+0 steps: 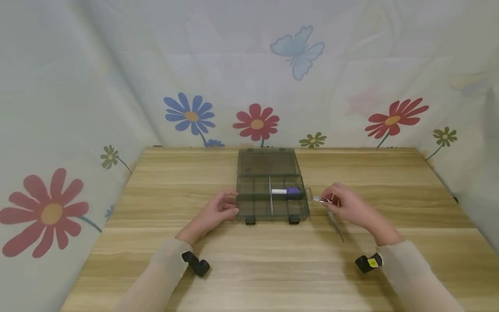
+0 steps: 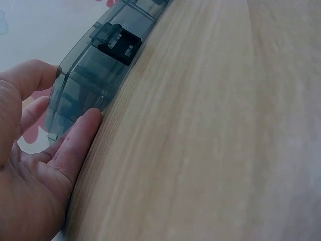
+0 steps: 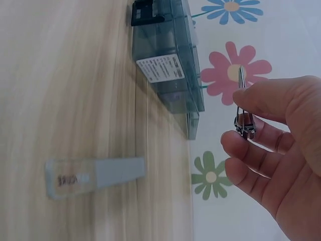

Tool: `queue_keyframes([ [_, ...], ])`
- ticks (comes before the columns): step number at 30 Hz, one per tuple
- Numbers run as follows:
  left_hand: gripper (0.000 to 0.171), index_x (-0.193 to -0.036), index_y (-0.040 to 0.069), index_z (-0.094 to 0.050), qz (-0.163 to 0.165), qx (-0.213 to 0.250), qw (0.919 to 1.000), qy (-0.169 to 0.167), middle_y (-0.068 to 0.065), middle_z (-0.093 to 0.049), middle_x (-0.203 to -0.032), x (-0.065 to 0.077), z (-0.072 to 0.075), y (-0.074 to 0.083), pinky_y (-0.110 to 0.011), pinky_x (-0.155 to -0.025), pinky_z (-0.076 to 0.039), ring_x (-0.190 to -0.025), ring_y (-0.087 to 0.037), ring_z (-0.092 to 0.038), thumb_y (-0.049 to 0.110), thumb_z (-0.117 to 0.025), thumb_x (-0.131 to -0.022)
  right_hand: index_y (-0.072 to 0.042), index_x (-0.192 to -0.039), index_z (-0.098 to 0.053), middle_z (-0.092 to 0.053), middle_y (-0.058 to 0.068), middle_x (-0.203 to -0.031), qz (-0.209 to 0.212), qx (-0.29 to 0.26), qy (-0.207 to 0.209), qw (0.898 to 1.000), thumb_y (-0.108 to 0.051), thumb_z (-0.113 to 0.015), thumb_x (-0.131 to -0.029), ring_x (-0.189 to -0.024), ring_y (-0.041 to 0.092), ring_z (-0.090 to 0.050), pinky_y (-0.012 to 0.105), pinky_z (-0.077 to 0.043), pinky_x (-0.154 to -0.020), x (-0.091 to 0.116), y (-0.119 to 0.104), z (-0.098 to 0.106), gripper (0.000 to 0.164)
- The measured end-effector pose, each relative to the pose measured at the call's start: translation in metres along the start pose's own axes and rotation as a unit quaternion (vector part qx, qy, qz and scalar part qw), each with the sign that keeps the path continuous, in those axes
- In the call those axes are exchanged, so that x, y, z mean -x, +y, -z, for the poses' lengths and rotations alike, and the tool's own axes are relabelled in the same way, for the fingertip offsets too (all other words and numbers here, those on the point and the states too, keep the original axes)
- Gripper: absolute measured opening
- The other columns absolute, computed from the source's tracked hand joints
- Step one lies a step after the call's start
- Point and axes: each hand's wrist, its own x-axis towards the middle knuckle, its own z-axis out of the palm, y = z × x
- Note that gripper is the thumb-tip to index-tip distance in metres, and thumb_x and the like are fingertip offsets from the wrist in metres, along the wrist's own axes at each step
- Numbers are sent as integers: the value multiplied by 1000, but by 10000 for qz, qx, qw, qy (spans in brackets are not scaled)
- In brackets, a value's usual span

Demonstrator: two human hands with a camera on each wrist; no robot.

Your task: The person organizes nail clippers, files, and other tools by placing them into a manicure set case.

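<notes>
A grey translucent organizer box [image 1: 253,207] lies on the table with its lid [image 1: 268,162] folded back. In its far right compartment rests a white-and-purple stick-shaped item [image 1: 286,191]. My left hand [image 1: 215,212] touches the box's left end; in the left wrist view a finger meets the rim and the thumb [image 2: 83,128] rests low against the wall. To the right of the box, my right hand [image 1: 345,203] pinches a shiny metal nail clipper [image 3: 244,118] between thumb and fingers, above the table and apart from the box.
Below my right hand lies a flat, tapered clear-and-grey piece [image 3: 118,170] with dark lettering, its kind unclear. A white label [image 3: 161,68] is stuck to the box's right end. Two black latches [image 1: 250,220] face me. A flower-printed cloth [image 1: 339,86] hangs behind the table.
</notes>
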Motion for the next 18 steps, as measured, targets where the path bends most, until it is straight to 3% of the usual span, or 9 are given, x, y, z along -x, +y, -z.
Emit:
queue_keyframes([
  [18,54,-138,3,-35,53,-60,10000,18,-25,-39,-133,-3,1,-6,-38,-84,-51,-114,-33,-46,9,-61,-91,-6,-95,-62,-54,3,-88,77,65,-141,9998,-3,-65,-86,-74,12,-50,24,-46,-58,-28,-15,-14,11],
])
